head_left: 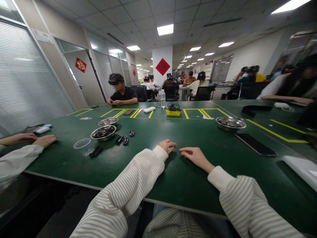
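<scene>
Both my forearms, in striped sleeves, rest on the green table [153, 168]. My left hand [167, 145] lies curled, fingers folded under, with nothing visible in it. My right hand [194, 154] lies beside it, fingers together and pointing left, flat on the table and holding nothing. The two hands are a few centimetres apart. Small black parts [125, 139] lie on the table to the left, beyond my left hand.
Two steel bowls [103, 132] and a clear lid [82, 143] stand at the left, another bowl [230, 123] at the right. A black phone [255, 144] lies right. A yellow tray [173, 112] and bottle [162, 99] stand farther back. Other people sit around the tables.
</scene>
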{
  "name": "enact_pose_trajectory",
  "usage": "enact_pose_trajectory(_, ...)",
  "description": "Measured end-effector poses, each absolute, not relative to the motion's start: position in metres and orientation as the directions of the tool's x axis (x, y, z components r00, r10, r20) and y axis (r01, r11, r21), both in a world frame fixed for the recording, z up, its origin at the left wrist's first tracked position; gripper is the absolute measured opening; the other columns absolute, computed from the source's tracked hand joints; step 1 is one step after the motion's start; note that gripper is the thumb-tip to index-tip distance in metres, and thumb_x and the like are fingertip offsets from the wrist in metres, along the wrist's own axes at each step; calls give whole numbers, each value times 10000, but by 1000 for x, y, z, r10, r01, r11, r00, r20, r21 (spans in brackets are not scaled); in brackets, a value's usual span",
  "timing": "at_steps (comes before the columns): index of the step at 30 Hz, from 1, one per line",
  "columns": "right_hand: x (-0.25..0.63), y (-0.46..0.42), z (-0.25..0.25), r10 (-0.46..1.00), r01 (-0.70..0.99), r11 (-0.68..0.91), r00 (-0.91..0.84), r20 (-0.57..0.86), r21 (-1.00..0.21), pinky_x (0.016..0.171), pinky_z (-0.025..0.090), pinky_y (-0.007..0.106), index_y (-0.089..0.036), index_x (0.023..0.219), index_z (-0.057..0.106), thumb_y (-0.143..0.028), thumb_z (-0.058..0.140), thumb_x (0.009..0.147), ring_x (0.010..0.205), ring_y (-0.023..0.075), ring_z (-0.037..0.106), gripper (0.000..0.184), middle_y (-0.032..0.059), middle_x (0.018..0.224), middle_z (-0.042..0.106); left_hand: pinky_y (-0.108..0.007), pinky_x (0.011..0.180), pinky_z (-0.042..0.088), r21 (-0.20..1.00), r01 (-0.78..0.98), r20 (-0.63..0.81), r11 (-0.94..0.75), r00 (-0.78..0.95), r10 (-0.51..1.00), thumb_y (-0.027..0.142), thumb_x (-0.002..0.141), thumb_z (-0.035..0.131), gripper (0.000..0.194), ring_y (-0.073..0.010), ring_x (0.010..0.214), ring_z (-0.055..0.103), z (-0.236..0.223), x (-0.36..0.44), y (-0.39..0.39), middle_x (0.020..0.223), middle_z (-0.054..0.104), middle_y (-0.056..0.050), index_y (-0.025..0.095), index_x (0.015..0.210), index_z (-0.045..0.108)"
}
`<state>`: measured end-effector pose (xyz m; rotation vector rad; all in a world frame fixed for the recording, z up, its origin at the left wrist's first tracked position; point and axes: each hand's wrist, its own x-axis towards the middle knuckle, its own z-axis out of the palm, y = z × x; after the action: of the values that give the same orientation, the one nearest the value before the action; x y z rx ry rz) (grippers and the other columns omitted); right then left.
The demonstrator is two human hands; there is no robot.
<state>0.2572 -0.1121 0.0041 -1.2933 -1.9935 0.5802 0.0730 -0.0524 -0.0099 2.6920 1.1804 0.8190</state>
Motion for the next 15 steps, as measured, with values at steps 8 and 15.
enact_pose_trajectory(8, 257, -113, 6, 907, 591, 417, -314, 279, -690, 563, 425, 222, -162, 868, 623, -228, 453, 700, 577, 120, 567, 248, 21, 669, 640, -222, 716, 388, 148, 978, 203, -148, 117, 972, 242, 746, 447, 238, -151, 825, 497, -1, 8, 7, 851, 510, -41, 242, 935, 592)
enact_pose_trajectory(15, 258, -111, 4, 905, 547, 420, -315, 286, -724, 557, 432, 232, -157, 1026, 531, -200, 450, 696, 540, 106, 549, 342, 25, 706, 627, -288, 705, 383, 66, 993, 173, -94, 81, 982, 256, 763, 399, 333, -212, 907, 446, 0, 4, 3, 953, 492, -69, 286, 1087, 471)
